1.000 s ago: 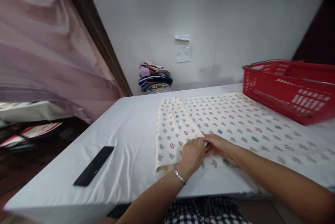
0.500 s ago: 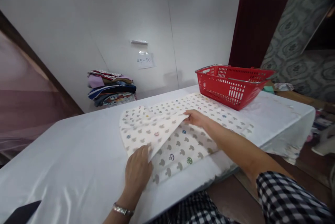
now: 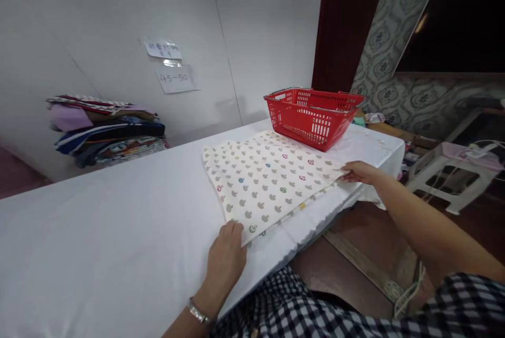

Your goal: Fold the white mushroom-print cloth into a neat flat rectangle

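Note:
A cream cloth (image 3: 264, 169) printed with grey and coloured mushrooms lies folded over on the white-covered table (image 3: 130, 243). Its near edge is stretched between my two hands. My left hand (image 3: 226, 254) is closed on the near left corner, with the thumb side hidden. At the right end of the same edge, my right hand (image 3: 359, 171) pinches the other corner. Beneath the upper layer, a strip of the lower layer shows along the near edge.
A red plastic basket (image 3: 315, 119) stands at the table's far right, against the cloth's back edge. Folded clothes (image 3: 110, 130) are stacked by the wall at the left. Paper labels (image 3: 173, 78) hang on the wall. Beyond the table's right end stands a white stool (image 3: 453, 175).
My right hand has carried its corner right and drawn the edge straight. The upper layer, lifted and slanting before, now lies nearly flat. The view has turned to the right.

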Demonstrator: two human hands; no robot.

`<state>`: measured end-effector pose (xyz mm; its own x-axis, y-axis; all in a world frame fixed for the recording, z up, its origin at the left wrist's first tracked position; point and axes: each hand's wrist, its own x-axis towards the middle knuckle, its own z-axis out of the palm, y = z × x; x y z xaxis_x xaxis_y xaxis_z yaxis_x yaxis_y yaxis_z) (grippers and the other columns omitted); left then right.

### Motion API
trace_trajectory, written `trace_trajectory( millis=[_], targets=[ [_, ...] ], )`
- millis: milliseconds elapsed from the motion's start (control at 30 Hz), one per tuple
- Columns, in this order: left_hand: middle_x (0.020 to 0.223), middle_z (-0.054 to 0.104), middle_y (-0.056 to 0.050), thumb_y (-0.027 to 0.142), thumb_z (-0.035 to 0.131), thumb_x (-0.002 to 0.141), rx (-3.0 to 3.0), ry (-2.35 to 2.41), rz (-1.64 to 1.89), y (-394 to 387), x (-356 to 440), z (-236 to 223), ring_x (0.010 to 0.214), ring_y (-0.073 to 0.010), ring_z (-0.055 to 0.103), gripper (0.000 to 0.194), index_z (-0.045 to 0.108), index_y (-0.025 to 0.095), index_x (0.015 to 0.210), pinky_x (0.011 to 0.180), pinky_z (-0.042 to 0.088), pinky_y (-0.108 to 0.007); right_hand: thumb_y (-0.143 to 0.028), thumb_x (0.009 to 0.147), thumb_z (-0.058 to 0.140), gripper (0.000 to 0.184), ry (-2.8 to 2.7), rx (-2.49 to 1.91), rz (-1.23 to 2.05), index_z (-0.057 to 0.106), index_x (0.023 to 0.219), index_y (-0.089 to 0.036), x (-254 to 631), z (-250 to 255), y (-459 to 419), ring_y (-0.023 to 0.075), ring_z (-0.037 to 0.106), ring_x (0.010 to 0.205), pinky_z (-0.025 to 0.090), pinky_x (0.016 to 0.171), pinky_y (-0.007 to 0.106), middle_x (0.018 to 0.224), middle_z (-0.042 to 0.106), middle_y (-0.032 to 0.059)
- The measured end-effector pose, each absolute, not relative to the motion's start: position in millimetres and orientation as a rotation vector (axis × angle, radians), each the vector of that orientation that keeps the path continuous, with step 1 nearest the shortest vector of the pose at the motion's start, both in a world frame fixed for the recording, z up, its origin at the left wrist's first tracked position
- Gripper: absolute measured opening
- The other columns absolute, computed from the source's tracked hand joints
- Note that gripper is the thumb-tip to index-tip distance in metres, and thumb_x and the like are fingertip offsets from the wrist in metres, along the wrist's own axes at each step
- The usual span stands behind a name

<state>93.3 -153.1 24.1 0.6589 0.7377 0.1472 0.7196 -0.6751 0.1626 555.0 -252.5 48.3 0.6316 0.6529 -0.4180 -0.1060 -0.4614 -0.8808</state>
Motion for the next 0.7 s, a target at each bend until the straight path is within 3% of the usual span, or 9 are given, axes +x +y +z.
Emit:
trace_trajectory(
  millis=[233,533,700],
  targets=[
    [0.092,0.052,0.0,0.011,0.044,0.081,2.574,1.405,0.447,-156.6,68.3,32.6,0.076,-0.0138,0.053,0.013,0.046,0.022,0.087,0.057,0.037,-0.025,-0.022,0.086,0.059,0.009,-0.539,-1.938,0.996,0.054,0.08,-0.018,556.5,55.3,-232.1,0.0113,0.062,0.057,0.046,0.047,0.015,0.062,0.064,0.0022],
    [0.093,0.049,0.0,0.016,0.041,0.085,2.545,1.359,0.387,-162.4,65.0,16.5,0.07,-0.0135,0.053,0.006,0.043,0.022,0.086,0.055,0.034,-0.026,-0.036,0.07,0.075,0.031,-0.608,-2.335,0.861,0.054,0.058,-0.016,556.6,33.0,-233.8,0.0115,0.049,0.041,0.036,0.04,0.02,0.043,0.054,0.0018],
    [0.091,0.049,0.001,0.019,0.043,0.085,2.54,1.344,0.358,-161.2,67.3,17.2,0.069,-0.0132,0.054,0.002,0.044,0.022,0.085,0.055,0.034,-0.025,-0.046,0.074,0.069,0.034,-0.723,-2.356,0.718,0.056,0.066,-0.016,558.3,30.9,-229.4,0.0088,0.045,0.043,0.033,0.041,0.02,0.047,0.054,-0.0002]
  ],
)
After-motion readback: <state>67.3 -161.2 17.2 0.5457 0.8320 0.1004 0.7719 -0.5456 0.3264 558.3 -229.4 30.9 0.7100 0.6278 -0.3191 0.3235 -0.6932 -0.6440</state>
